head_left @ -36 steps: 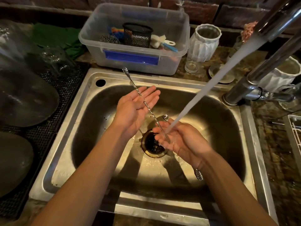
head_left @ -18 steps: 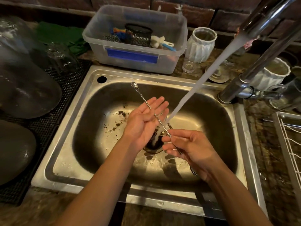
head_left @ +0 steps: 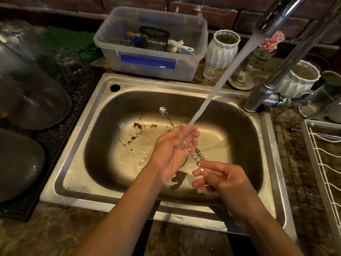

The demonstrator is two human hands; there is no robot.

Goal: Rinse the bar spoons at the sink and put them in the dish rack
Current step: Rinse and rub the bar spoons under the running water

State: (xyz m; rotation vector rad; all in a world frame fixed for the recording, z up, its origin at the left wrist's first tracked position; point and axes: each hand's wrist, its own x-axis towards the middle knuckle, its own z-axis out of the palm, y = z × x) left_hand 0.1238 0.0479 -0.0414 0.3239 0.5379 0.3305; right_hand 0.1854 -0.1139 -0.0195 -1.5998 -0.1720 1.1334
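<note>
Over the steel sink (head_left: 96,111), my right hand (head_left: 221,180) pinches the near end of twisted metal bar spoons (head_left: 192,157). One spoon's teardrop tip (head_left: 163,110) points to the far left. My left hand (head_left: 173,150) lies flat, palm up, under the spoon shafts, fingers apart. Water from the tap (head_left: 276,19) falls in a slanted stream (head_left: 217,84) onto my left fingers and the spoons. The white wire dish rack (head_left: 321,163) stands at the right edge.
Dark crumbs (head_left: 137,126) lie on the sink floor. A clear plastic tub (head_left: 151,63) with scrubbers stands behind the sink. White pots (head_left: 221,50) and glasses sit beside the tap base (head_left: 256,102). Upturned glassware (head_left: 31,100) rests on a black mat at left.
My left hand and the spoons have slid nearer and to the right, under the stream. My right hand has drawn back toward me along the shafts.
</note>
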